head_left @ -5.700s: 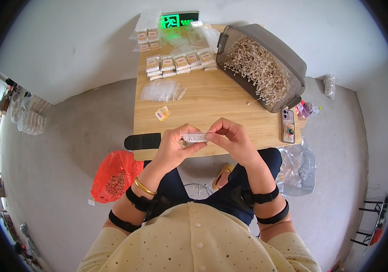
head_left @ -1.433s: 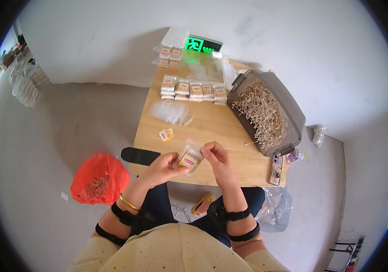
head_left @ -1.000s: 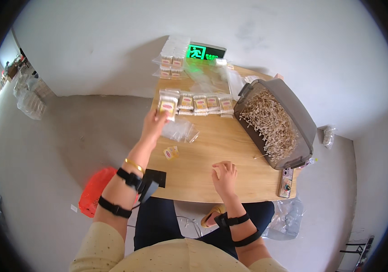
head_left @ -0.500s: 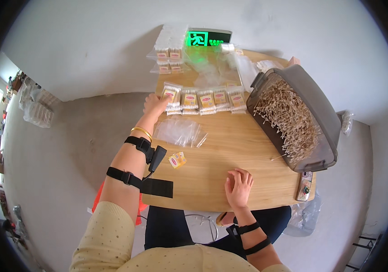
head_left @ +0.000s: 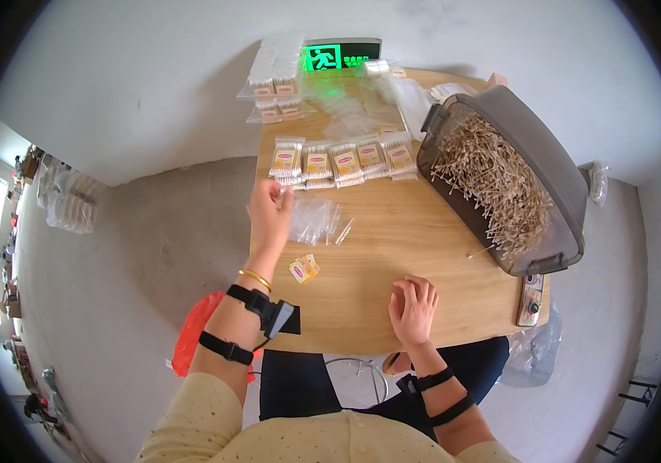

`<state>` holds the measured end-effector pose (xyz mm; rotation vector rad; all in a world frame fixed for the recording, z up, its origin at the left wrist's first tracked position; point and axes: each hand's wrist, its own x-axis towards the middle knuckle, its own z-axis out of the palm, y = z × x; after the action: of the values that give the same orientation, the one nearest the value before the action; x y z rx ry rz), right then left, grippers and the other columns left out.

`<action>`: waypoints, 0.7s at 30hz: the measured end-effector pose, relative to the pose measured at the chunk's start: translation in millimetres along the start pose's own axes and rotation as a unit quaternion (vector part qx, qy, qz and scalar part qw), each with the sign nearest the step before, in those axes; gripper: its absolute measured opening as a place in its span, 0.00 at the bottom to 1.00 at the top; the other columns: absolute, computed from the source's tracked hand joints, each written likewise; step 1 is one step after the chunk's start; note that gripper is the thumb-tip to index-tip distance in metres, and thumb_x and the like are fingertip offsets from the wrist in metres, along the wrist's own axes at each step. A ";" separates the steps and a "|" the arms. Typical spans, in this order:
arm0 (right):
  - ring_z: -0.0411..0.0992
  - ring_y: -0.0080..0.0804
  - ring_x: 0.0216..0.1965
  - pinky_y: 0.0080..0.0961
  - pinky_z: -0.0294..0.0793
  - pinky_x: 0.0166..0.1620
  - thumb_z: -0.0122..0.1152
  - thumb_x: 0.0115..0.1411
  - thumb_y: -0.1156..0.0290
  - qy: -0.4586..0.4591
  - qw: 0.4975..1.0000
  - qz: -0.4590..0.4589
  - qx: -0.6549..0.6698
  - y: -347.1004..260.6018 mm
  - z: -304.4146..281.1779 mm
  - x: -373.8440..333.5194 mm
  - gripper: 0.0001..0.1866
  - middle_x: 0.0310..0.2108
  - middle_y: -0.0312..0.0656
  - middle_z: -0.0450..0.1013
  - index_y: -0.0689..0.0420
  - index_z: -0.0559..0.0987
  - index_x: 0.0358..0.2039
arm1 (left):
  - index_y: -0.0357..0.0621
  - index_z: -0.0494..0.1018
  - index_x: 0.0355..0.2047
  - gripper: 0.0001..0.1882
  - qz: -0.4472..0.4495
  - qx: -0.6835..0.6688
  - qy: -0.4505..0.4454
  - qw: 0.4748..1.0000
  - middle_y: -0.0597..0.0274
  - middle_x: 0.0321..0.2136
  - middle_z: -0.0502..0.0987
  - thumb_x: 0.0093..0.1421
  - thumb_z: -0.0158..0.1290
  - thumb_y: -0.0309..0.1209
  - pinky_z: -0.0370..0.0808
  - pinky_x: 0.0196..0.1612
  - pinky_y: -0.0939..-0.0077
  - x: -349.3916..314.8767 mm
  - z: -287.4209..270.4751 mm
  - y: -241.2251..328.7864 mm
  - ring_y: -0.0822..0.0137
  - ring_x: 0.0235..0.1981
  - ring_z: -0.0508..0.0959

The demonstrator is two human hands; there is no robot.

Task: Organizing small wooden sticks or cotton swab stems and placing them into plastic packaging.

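My left hand (head_left: 270, 217) is over the table's left side, its thumb and bent fingers apart with nothing between them. Just beyond it stands a row of bagged cotton swab packs (head_left: 346, 161) with yellow labels, stacked in layers. Beside the hand lies a pile of small clear plastic bags (head_left: 316, 219), partly covered by the thumb side. Nearer to me are a few yellow-and-white label cards (head_left: 304, 268). At the front of the wooden table (head_left: 361, 301) my right hand (head_left: 414, 310) rests with fingers loosely bent, apart and holding nothing.
A grey plastic bin (head_left: 574, 193) lies tipped at the right, full of loose cotton swabs (head_left: 493, 185). A phone (head_left: 530, 301) sits by the right edge. Larger bags of swab packs (head_left: 275, 73) stand at the back left beside a green-lit exit sign (head_left: 342, 55).
My left hand has let go of the leftmost swab pack and drawn back toward me. That pack now lies atop the row. My right hand stays on the table.
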<state>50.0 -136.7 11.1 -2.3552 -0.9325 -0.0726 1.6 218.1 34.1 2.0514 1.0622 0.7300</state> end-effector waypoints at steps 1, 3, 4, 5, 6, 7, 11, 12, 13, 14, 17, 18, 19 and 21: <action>0.67 0.48 0.56 0.47 0.63 0.60 0.64 0.56 0.70 -0.001 1.000 -0.001 0.001 -0.9 1.2 0.4 0.15 0.51 0.42 0.70 0.50 0.78 0.45 | 0.46 0.74 0.40 0.18 0.007 0.039 -0.019 0.999 0.57 0.41 0.75 0.59 0.65 0.43 0.70 0.52 0.57 -10.3 1.1 -4.8 0.55 0.47 0.75; 0.66 0.48 0.56 0.47 0.63 0.60 0.64 0.56 0.70 -0.002 1.000 -0.001 -0.001 -1.2 2.0 0.3 0.15 0.51 0.42 0.70 0.50 0.78 0.45 | 0.49 0.75 0.40 0.18 0.022 0.114 -0.062 0.991 0.59 0.42 0.75 0.56 0.67 0.43 0.69 0.53 0.55 -26.2 10.2 -4.8 0.56 0.48 0.75; 0.66 0.48 0.56 0.47 0.63 0.60 0.64 0.56 0.70 -0.003 1.000 0.000 -0.003 -1.1 1.8 0.0 0.15 0.51 0.42 0.70 0.50 0.78 0.45 | 0.49 0.75 0.39 0.18 0.048 0.155 -0.055 0.985 0.60 0.41 0.75 0.55 0.68 0.43 0.68 0.54 0.54 -30.8 13.8 -1.7 0.56 0.48 0.75; 0.66 0.48 0.56 0.47 0.63 0.60 0.64 0.56 0.70 -0.004 1.000 0.001 -0.005 -0.8 1.3 -0.3 0.15 0.51 0.42 0.70 0.50 0.78 0.45 | 0.49 0.75 0.39 0.18 0.075 0.195 -0.049 0.977 0.61 0.39 0.76 0.55 0.69 0.43 0.67 0.55 0.54 -34.9 17.2 1.6 0.56 0.48 0.75; 0.66 0.48 0.56 0.47 0.63 0.60 0.64 0.56 0.70 -0.004 1.000 0.001 -0.007 -0.7 0.3 -0.4 0.15 0.51 0.42 0.70 0.50 0.78 0.45 | 0.49 0.75 0.38 0.18 0.102 0.234 -0.041 0.966 0.62 0.38 0.76 0.54 0.69 0.43 0.67 0.56 0.53 -36.8 19.0 3.3 0.57 0.47 0.75; 0.66 0.47 0.56 0.47 0.63 0.61 0.64 0.56 0.69 -0.003 1.000 0.001 -0.005 -0.4 0.3 -1.2 0.15 0.50 0.42 0.70 0.50 0.78 0.45 | 0.49 0.75 0.38 0.19 0.111 0.240 -0.042 0.964 0.63 0.37 0.77 0.54 0.69 0.42 0.68 0.54 0.54 -37.4 19.6 4.8 0.57 0.45 0.77; 0.66 0.47 0.56 0.47 0.63 0.61 0.64 0.57 0.69 0.002 1.000 -0.004 -0.002 -2.4 0.8 -2.0 0.14 0.50 0.41 0.70 0.50 0.78 0.45 | 0.45 0.74 0.37 0.17 0.071 0.098 -0.136 0.983 0.61 0.35 0.80 0.56 0.69 0.39 0.75 0.46 0.61 -28.9 14.9 5.3 0.59 0.38 0.81; 0.66 0.47 0.56 0.47 0.63 0.61 0.64 0.57 0.69 0.004 1.000 -0.006 -0.003 -2.4 0.5 -2.3 0.14 0.50 0.41 0.70 0.50 0.78 0.45 | 0.44 0.74 0.37 0.16 0.040 0.019 -0.183 0.982 0.60 0.35 0.81 0.57 0.68 0.37 0.77 0.43 0.63 -26.9 10.8 6.8 0.60 0.37 0.82; 0.66 0.47 0.56 0.47 0.63 0.61 0.64 0.57 0.68 0.006 1.000 -0.007 0.000 -3.2 0.7 -2.4 0.14 0.50 0.41 0.71 0.50 0.78 0.45 | 0.43 0.73 0.37 0.15 0.023 -0.069 -0.195 0.978 0.60 0.35 0.81 0.59 0.67 0.35 0.77 0.41 0.66 -30.4 5.2 7.4 0.62 0.36 0.82; 0.66 0.47 0.56 0.47 0.63 0.61 0.64 0.57 0.68 0.008 1.000 -0.009 0.004 -4.7 1.5 -2.2 0.14 0.50 0.41 0.71 0.50 0.78 0.45 | 0.42 0.73 0.37 0.14 0.005 -0.155 -0.206 0.966 0.59 0.35 0.82 0.61 0.66 0.33 0.78 0.39 0.69 -38.1 -2.3 6.9 0.64 0.34 0.83; 0.67 0.48 0.55 0.46 0.63 0.60 0.64 0.58 0.67 0.017 1.000 0.013 0.023 3.8 -1.0 -5.6 0.11 0.48 0.41 0.71 0.50 0.79 0.43 | 0.41 0.71 0.36 0.11 -0.085 -0.298 -0.233 0.922 0.58 0.36 0.82 0.64 0.63 0.30 0.79 0.39 0.74 -76.2 -20.2 31.5 0.68 0.35 0.83; 0.67 0.48 0.55 0.46 0.64 0.60 0.64 0.59 0.66 0.021 0.999 0.019 0.038 4.0 -0.2 -4.8 0.11 0.47 0.41 0.72 0.51 0.80 0.42 | 0.41 0.70 0.36 0.11 -0.119 -0.319 -0.234 0.910 0.58 0.36 0.82 0.65 0.62 0.29 0.80 0.40 0.75 -90.7 -33.3 41.1 0.69 0.36 0.83; 0.68 0.46 0.53 0.44 0.64 0.59 0.63 0.61 0.64 0.035 0.998 0.041 0.046 8.7 6.0 -3.7 0.10 0.45 0.40 0.73 0.51 0.80 0.41 | 0.42 0.70 0.36 0.10 -0.126 -0.330 -0.238 0.905 0.57 0.37 0.83 0.66 0.61 0.29 0.80 0.41 0.74 -104.5 -40.2 43.6 0.67 0.38 0.84; 0.70 0.41 0.51 0.41 0.66 0.57 0.62 0.65 0.60 0.058 0.993 0.083 0.063 12.4 18.4 2.4 0.11 0.43 0.39 0.75 0.53 0.81 0.40 | 0.46 0.69 0.36 0.09 -0.143 -0.349 -0.244 0.894 0.56 0.38 0.83 0.67 0.60 0.29 0.81 0.44 0.72 -130.2 -54.6 46.8 0.64 0.42 0.85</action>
<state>56.7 -132.3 -9.7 -2.2762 -0.6624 -0.0817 -83.0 105.9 82.8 1.3113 0.6511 0.3342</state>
